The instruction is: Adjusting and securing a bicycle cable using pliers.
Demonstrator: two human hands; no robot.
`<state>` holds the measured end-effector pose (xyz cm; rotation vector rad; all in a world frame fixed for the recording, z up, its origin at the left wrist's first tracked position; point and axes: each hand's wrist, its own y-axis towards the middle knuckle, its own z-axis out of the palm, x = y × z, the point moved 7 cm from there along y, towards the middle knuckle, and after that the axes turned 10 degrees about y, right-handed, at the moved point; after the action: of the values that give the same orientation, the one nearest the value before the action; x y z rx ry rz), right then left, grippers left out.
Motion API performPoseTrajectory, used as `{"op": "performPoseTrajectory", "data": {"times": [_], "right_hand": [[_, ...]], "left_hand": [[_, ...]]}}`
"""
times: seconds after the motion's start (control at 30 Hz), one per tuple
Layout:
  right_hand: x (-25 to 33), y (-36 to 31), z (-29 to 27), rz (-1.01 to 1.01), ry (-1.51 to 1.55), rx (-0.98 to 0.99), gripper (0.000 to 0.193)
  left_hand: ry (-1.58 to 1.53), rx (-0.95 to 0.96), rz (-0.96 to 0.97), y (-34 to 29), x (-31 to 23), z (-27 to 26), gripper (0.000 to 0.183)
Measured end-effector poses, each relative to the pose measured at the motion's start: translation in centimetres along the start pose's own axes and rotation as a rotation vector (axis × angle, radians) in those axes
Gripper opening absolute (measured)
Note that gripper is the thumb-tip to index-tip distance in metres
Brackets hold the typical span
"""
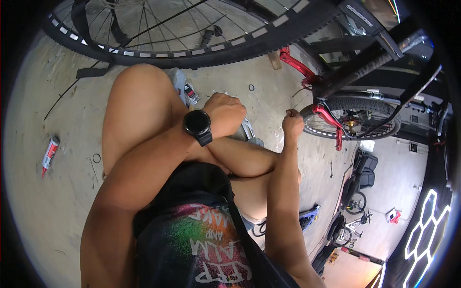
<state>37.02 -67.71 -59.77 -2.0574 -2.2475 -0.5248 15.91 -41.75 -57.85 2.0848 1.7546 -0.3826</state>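
My left hand (pixel 224 114), with a black watch (pixel 197 123) on its wrist, is held over my crossed legs. Its fingers curl under, and what they hold, if anything, is hidden. To its right, my right hand (pixel 293 126) is closed in a pinch, fingertips upward; I cannot make out what is in it. It is nearest to a bicycle's red crank arm (pixel 328 118) and knobbly-tyred wheel (pixel 353 103). A small package (pixel 191 94) lies just beyond my left hand. Beside that hand, a grey, shiny object (pixel 248 128) is partly covered.
A large bicycle wheel (pixel 206 59) spans the far side, a black strap (pixel 93 72) by it. On the floor lie a white tube with red nozzle (pixel 49 156), black rings (pixel 251 88) and a thin bent rod (pixel 92 168). The dark frame (pixel 355 74) stands at right.
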Motion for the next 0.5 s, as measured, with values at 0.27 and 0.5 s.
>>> {"op": "performPoseTrajectory", "data": {"times": [0.27, 0.5], "right_hand": [[-1.4, -1.1, 4.6, 0.076, -0.036, 0.176, 0.018], [-0.2, -3.6, 3.9, 0.093, 0.463, 0.369, 0.02]], "left_hand": [[-0.019, -0.042, 0.045, 0.5, -0.5, 0.3, 0.022], [-0.159, 0.157, -0.043, 6.7, -1.5, 5.2, 0.021]]}}
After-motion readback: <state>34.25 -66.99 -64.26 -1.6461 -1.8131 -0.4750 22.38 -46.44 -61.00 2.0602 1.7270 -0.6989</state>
